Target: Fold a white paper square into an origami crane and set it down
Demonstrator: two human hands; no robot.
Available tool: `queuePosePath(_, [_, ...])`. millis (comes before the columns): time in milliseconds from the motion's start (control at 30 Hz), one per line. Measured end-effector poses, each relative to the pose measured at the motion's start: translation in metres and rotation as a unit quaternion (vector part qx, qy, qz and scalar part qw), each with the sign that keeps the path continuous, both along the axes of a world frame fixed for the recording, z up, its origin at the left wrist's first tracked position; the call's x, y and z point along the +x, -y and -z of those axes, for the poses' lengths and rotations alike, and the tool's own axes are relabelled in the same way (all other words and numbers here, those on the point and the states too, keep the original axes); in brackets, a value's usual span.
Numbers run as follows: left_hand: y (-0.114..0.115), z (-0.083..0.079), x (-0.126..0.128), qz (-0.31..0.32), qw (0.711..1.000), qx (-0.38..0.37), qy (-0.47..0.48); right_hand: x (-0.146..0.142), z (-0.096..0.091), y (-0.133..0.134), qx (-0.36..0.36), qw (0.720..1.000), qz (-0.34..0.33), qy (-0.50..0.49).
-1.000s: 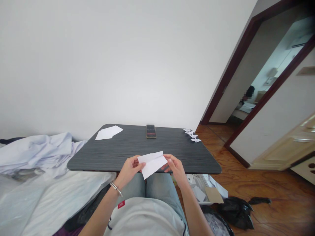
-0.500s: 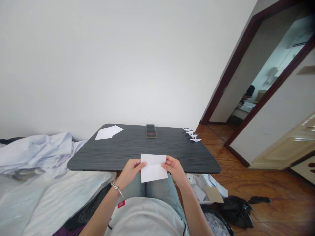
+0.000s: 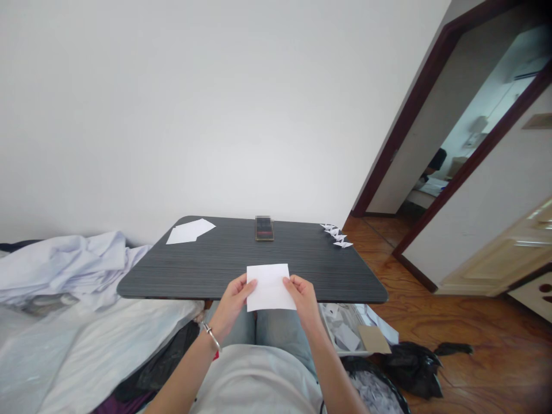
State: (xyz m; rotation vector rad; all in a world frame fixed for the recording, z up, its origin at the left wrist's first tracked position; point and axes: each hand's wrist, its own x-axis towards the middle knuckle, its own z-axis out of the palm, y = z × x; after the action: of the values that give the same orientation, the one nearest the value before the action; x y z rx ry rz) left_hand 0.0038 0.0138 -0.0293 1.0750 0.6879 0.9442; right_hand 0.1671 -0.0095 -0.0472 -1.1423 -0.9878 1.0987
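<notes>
A white sheet of paper, roughly square, is held up between both hands at the table's near edge. My left hand pinches its left side, thumb on the face turned to me and fingers behind. On the opposite side my right hand grips it the same way. Several white folded-paper cranes stand in a row at the table's right end. At the far left lie flat white sheets, partly overlapping.
The dark table stands against a white wall. A phone-like device lies at its back edge. Below on the right are a white box of papers and black bags. White cloth is heaped on the left.
Both hands have raised the paper slightly and tilted it, so its lower edge sits higher. The cranes, the flat sheets and the device have stayed in place.
</notes>
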Motion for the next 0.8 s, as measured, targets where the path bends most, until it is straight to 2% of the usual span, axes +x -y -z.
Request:
queuePosePath(167, [0.0023,-0.0046,-0.0003,0.018,0.998,-0.039,0.048,-0.0023,-0.0025,0.0025,0.025,0.999,0.028,0.024])
queuePosePath(567, [-0.0040,-0.0022,-0.0093,0.052,0.993,-0.089,0.050,0.0005,-0.0049,0.0029,0.042,0.996,0.004,0.079])
queuePosePath(633, [-0.0044,-0.0017,-0.0090,0.054,0.993,-0.093,0.047,-0.0002,-0.0048,0.0031,0.036,0.997,-0.024,0.067])
queuePosePath(733, [-0.0041,-0.0015,-0.0076,0.054,0.993,-0.098,0.039,-0.0022,-0.0046,0.0035,0.026,0.994,-0.101,0.013])
queuePosePath(800, [-0.0035,-0.0024,-0.0071,0.053,0.994,-0.094,0.033,-0.0033,-0.0046,0.0035,0.023,0.992,-0.120,-0.008])
